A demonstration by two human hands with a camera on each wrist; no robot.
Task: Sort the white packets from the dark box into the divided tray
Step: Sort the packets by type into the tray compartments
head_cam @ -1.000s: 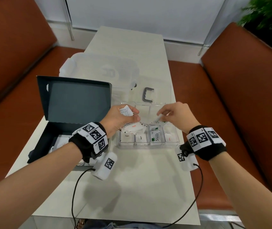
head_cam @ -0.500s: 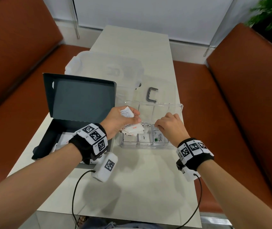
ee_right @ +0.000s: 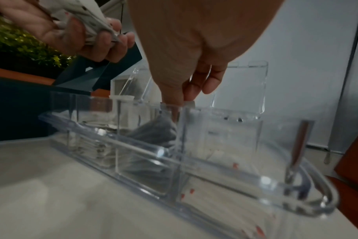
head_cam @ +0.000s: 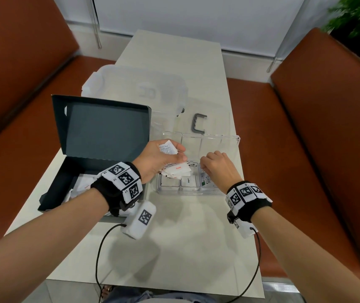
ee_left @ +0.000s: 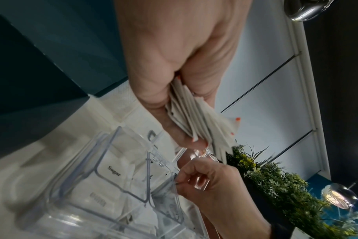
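White packets (head_cam: 175, 170): you have a fanned bunch of them in your left hand (head_cam: 157, 159), thumb on top and fingers curled beneath; the bunch hangs over the left end of the divided tray (head_cam: 193, 192), its lower corners just above the compartments
Packets in tray: one in a front compartment reads "Sugar" (ee_left: 113, 170) in your left wrist view; a green-printed one lies in the compartment beside your right hand (head_cam: 219, 169); red-printed ones show through the clear wall at the right end (ee_right: 234, 165)
Right hand: your thumb and forefinger are pinched together at the top of a divider wall (ee_right: 182, 116), above a grey-looking packet (ee_right: 153, 134); whether they hold it or only touch the wall, you cannot tell from these views
Tray edges: its clear lid (head_cam: 209, 142) stands open at the far side, right behind both of your hands; the near wall is low
Dark box (head_cam: 65, 184): touching or just beside the tray's left end, lid propped upright at the far side, more packets lying inside (head_cam: 82, 184)
Open room: bare table (head_cam: 196, 237) between the tray and you; beyond the tray lid lie a grey clip (head_cam: 197, 124) and a large clear container (head_cam: 135, 88); the table's right edge runs close to the tray's right end
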